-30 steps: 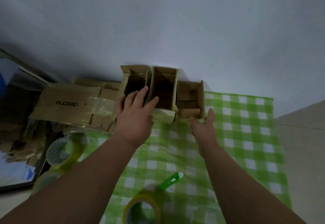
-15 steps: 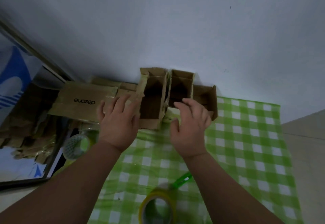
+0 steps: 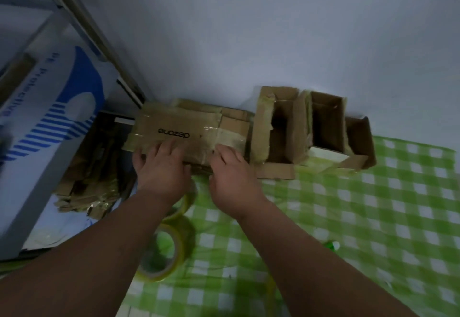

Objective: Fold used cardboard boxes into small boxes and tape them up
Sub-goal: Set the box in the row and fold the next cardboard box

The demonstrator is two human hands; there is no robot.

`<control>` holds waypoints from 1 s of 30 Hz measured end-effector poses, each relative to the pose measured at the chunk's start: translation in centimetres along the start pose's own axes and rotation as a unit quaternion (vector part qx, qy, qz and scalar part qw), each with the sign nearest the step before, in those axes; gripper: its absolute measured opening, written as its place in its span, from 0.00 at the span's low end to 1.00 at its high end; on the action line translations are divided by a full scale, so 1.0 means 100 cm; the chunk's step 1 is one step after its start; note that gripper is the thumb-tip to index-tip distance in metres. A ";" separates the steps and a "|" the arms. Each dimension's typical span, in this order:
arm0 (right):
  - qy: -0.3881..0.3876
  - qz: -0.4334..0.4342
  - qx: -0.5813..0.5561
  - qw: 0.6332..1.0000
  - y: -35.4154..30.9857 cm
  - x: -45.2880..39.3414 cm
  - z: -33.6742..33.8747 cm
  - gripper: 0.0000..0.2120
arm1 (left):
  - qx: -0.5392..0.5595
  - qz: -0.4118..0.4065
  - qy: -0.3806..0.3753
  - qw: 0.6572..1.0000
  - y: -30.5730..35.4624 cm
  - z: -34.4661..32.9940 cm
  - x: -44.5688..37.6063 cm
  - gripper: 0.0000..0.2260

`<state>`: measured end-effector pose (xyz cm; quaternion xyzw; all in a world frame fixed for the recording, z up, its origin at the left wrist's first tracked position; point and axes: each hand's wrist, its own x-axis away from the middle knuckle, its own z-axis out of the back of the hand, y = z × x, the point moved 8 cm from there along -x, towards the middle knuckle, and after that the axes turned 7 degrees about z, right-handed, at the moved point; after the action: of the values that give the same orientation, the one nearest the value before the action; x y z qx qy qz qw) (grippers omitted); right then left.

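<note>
A flattened cardboard box printed "dezone" [image 3: 174, 127] lies on a stack of flat cardboard against the wall. My left hand [image 3: 161, 169] rests on its near edge with fingers spread flat. My right hand [image 3: 234, 177] touches the taped right part of the same piece, fingers only slightly bent. Neither thumb is seen wrapped round it. To the right stand three small folded open-topped boxes, the left box [image 3: 278, 130], the middle box [image 3: 326, 122] and the right box [image 3: 359, 137], side by side. A yellowish tape roll [image 3: 161, 252] lies under my left forearm.
A green checked cloth [image 3: 373, 217] covers the surface. A second tape roll [image 3: 188, 199] peeks out beside my left wrist. A green-tipped tool [image 3: 331, 245] lies on the cloth. A blue-and-white carton [image 3: 49, 117] and cardboard scraps [image 3: 94, 167] crowd the left. The wall is close behind.
Both hands left the small folded boxes and moved left onto the flat "dezone" cardboard. The view has swung left, so the boxes now sit at the right.
</note>
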<state>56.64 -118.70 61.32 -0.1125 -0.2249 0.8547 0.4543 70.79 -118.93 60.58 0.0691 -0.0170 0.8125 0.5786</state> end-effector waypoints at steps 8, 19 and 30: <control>-0.073 -0.043 0.110 0.990 0.006 -0.058 -0.051 0.29 | -0.016 -0.015 -0.016 1.000 -0.043 -0.016 -0.014 0.25; 0.065 -0.052 0.126 0.989 -0.007 -0.073 -0.013 0.19 | 0.070 -0.010 0.063 0.996 -0.065 0.004 -0.025 0.33; 0.289 -0.113 -0.100 0.945 -0.007 -0.054 0.071 0.13 | 0.401 0.052 0.134 0.905 -0.070 0.074 -0.026 0.35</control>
<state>57.39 -124.77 67.79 -0.3737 -0.1797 0.7013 0.5798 78.91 -119.82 67.21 0.1852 0.3846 0.7812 0.4555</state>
